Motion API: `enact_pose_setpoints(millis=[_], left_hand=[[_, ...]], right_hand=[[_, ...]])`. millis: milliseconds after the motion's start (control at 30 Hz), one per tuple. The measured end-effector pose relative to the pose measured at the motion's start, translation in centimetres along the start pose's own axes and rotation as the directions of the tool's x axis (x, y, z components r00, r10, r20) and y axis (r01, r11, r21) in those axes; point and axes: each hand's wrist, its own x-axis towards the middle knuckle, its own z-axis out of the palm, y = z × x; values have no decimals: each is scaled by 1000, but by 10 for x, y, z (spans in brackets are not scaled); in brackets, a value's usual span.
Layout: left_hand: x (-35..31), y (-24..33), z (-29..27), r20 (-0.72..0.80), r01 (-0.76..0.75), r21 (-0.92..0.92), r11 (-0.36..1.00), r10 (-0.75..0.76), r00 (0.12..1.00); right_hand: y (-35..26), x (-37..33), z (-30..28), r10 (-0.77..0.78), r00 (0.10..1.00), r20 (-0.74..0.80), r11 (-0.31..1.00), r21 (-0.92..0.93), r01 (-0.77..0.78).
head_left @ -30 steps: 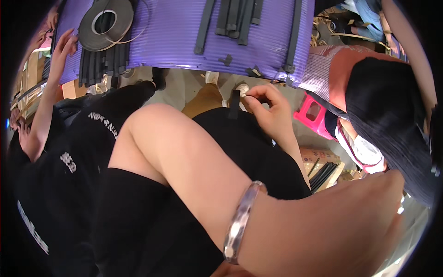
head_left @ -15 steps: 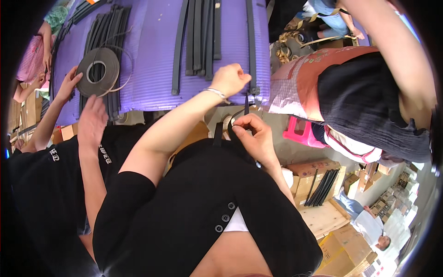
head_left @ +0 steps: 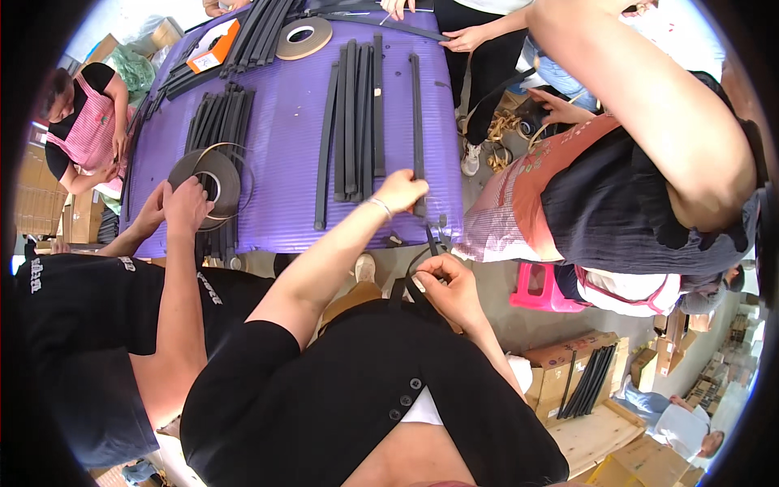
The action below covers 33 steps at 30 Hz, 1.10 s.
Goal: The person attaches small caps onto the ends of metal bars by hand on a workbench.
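Note:
A long flat black strip [head_left: 416, 122] lies lengthwise near the right side of the purple-covered table [head_left: 276, 195]. My left hand [head_left: 402, 193] is closed over its near end, fingers curled and partly hidden. Just below the table edge, my right hand [head_left: 450, 290] pinches a narrow dark tape [head_left: 415, 294] between thumb and fingers. That tape loops close to my black top. A dark pointed piece [head_left: 432, 238] stands out between my two hands at the edge; its kind is unclear. Left of my left hand lies a bundle of black strips [head_left: 353, 122].
At my left, a co-worker's hands [head_left: 188, 203] hold a large tape roll [head_left: 215, 183] beside more black strips [head_left: 219, 122]. Another roll [head_left: 304, 38] and an orange box [head_left: 214, 47] lie farther back. A person in an apron stands close at right, by a pink stool [head_left: 545, 288].
The view has tilted so more of the table's far side shows. My hands keep much the same grips. The co-worker's hands have come together on the tape roll.

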Motion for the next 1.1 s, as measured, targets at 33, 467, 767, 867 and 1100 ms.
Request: enact_pose_setpoints(millis=[33,467,767,867,1100], left_hand=[[0,-6,-12,94,44,-192,980,-26,995],[-7,-40,-40,322,205,-500,841,-39,946],[-6,-34,-38,356,206,-494,845,-20,934],[-6,-34,-29,256,163,-399,902,-62,965],[0,-35,7,-315,-5,367,930,130,940]], right_hand=[[-5,-1,-2,-7,1000,13,1000,-13,8],[-34,15,-16,-54,997,-58,980,188,64],[-21,17,-36,-101,976,-193,899,402,172],[-19,16,-37,-117,972,-202,880,434,196],[-25,25,-47,-211,949,-233,820,487,301]])
